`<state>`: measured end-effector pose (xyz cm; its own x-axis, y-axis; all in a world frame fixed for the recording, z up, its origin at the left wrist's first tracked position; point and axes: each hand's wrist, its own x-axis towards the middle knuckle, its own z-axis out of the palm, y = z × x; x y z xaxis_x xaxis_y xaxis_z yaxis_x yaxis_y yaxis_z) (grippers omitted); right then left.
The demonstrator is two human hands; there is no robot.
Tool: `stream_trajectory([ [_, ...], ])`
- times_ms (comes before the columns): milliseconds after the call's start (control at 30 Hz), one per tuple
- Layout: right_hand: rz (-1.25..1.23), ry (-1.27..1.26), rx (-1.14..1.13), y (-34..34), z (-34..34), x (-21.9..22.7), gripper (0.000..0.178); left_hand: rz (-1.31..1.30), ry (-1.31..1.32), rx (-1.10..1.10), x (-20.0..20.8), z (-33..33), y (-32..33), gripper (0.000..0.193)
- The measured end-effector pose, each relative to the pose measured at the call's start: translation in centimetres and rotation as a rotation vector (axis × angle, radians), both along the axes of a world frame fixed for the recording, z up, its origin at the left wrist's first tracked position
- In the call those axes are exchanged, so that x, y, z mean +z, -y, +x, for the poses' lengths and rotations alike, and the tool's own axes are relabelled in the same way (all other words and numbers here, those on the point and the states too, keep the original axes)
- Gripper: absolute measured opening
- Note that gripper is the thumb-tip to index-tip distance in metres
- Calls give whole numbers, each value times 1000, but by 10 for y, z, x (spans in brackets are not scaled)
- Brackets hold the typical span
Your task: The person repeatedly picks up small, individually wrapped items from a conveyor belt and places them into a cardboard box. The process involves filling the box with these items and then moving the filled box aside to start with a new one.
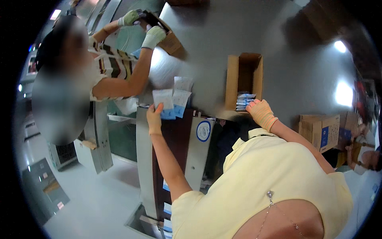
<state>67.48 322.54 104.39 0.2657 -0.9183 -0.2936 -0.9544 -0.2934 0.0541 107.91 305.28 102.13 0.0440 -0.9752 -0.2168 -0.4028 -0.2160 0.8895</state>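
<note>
My left hand (pixel 154 119), in a fingerless glove, pinches a white and blue packet (pixel 163 99) over the conveyor's edge. Similar white and blue packets (pixel 181 99) lie just to its right. An open, tall cardboard box (pixel 232 81) rests on the grey surface ahead of me, with a stack of packets (pixel 245 99) at its near end. My right hand (pixel 262 113), also gloved, curls over the box's near right corner, its fingertips close beside the stack. Whether those fingertips touch the packets I cannot make out.
A co-worker in a striped top (pixel 115 65) stands at the left, gloved hands on another cardboard box (pixel 171 43). More cartons (pixel 318 129) stand at the right, near another person (pixel 362 153). A metal frame (pixel 199 147) with a round blue-and-white sticker stands before me.
</note>
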Motion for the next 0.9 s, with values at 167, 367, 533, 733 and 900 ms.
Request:
stream_trajectory([
  [167, 25, 21, -5, 2, 6, 7, 12, 384, 185, -311, -76, -36, 77, 43],
  [367, -1, 69, -57, -3, 1, 4, 12, 220, 750, -623, -63, -123, 74, 55],
  [533, 20, 81, -59, -1, 4, 7, 11, -728, 1111, -765, -86, -233, -19, 21],
  [733, 41, 99, -104, -7, -7, 15, 13, -348, 876, -634, 1, -237, 0, 22],
  [900, 28, 91, -71, -9, -6, 7, 14, -28, -498, -415, 36, -231, 21, 59],
])
